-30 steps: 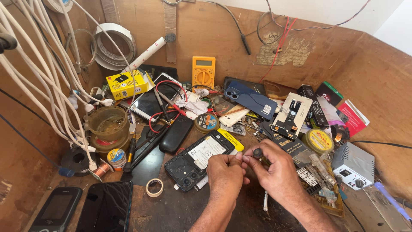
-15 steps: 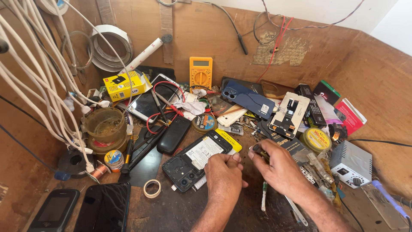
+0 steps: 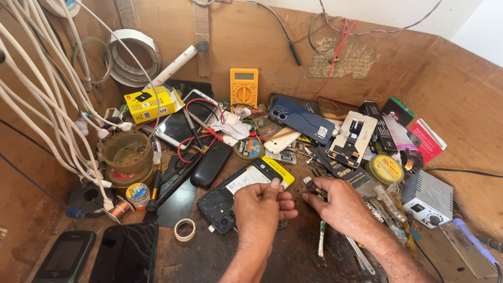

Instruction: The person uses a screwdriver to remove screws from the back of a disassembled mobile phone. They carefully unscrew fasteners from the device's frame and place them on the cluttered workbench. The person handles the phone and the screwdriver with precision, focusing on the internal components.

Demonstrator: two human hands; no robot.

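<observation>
Pretty cluttered bench. The opened phone lay back-side up near the middle of the wooden workbench, with its yellow-edged battery showing and the camera end pointing near-left. The left hand rested on the phone's right edge, fingers curled in and the thumb pressed on the battery end, so it was steadying the phone rather than lifting it. The right hand sat just beside it to the right, fingers pinched around a small dark-tipped tool; I couldn't tell exactly what kind, it was too small. The two hands were nearly touching.

Around them: a roll of tape near-left of the phone, a black feature phone just beyond it, a yellow multimeter standing at the far wall, a blue phone back to the right of that, and a small grey box with a knob at the right. Two dark phones lay at the near-left corner, and white cables hung down the left side.
</observation>
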